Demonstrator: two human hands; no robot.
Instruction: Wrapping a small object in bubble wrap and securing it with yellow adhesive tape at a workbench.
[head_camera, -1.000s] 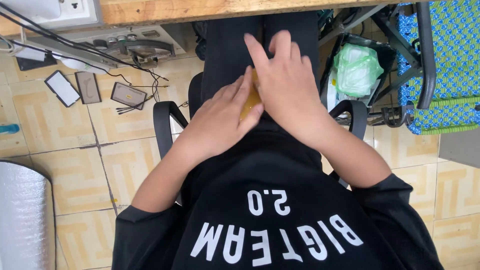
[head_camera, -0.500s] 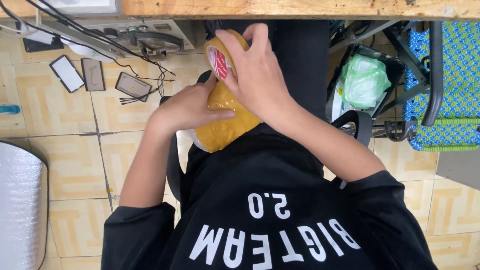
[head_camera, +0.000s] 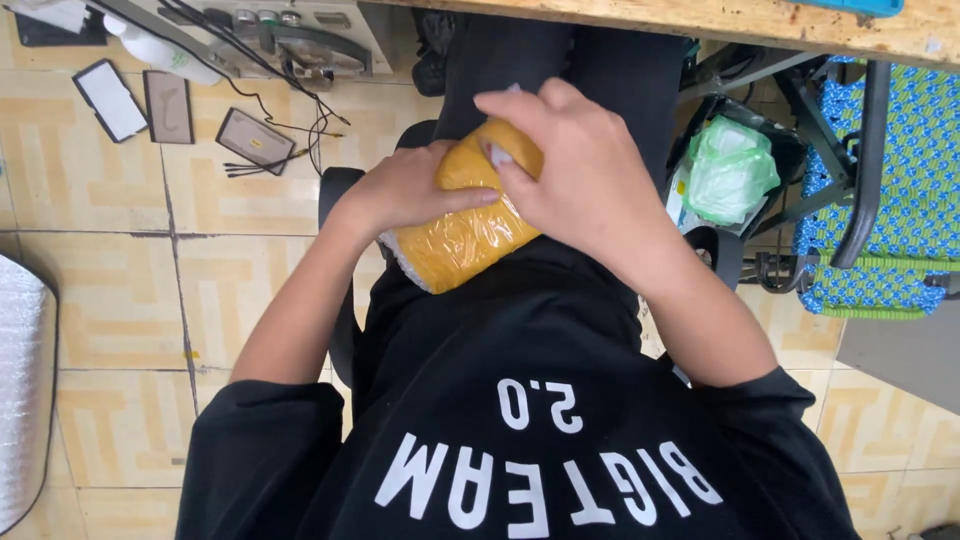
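A bundle wrapped in shiny yellow tape, with white bubble wrap showing at its lower left end, rests on my lap against my black shirt. My left hand grips its left side with the fingers laid across the top. My right hand covers its upper right end and presses down on it. A bit of white shows under my right fingers; whether the tape roll is there I cannot tell.
A wooden table edge runs along the top. Small flat devices and cables lie on the tiled floor at left. A green plastic bag sits in a black bin at right, beside a blue woven chair. A silver foil roll lies far left.
The yellow bundle came out from between my hands, and a tape roll seen at its top half a second ago is now hidden. My right hand slid down over the bundle's end.
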